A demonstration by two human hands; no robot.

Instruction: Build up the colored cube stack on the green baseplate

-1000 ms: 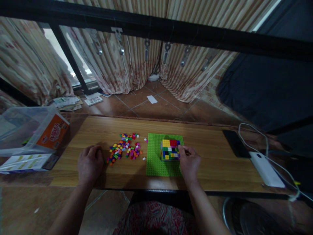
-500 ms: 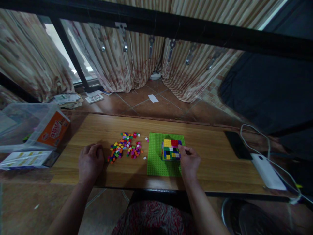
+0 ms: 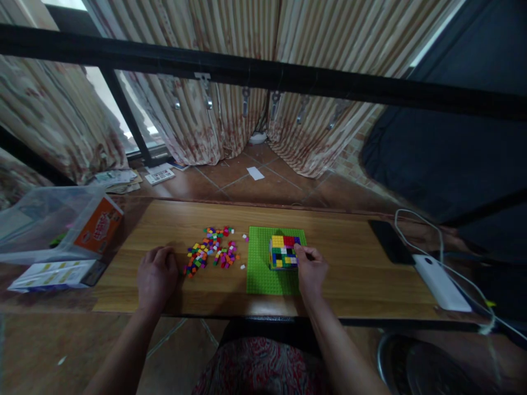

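Note:
A many-coloured block of small bricks stands on a green baseplate in the middle of the wooden table. My right hand rests against the block's right side, its fingers curled and pinched at the top right corner. A loose heap of small coloured bricks lies left of the plate. My left hand lies on the table just left of that heap, fingers curled under, holding nothing that I can see.
A clear plastic box with an orange carton and a booklet sit at the table's left end. A black phone, a white power bank and its cable lie at the right. Curtains and a black rail stand behind.
The view has tilted up a little. Both hands keep their places, the right one still at the block's right side.

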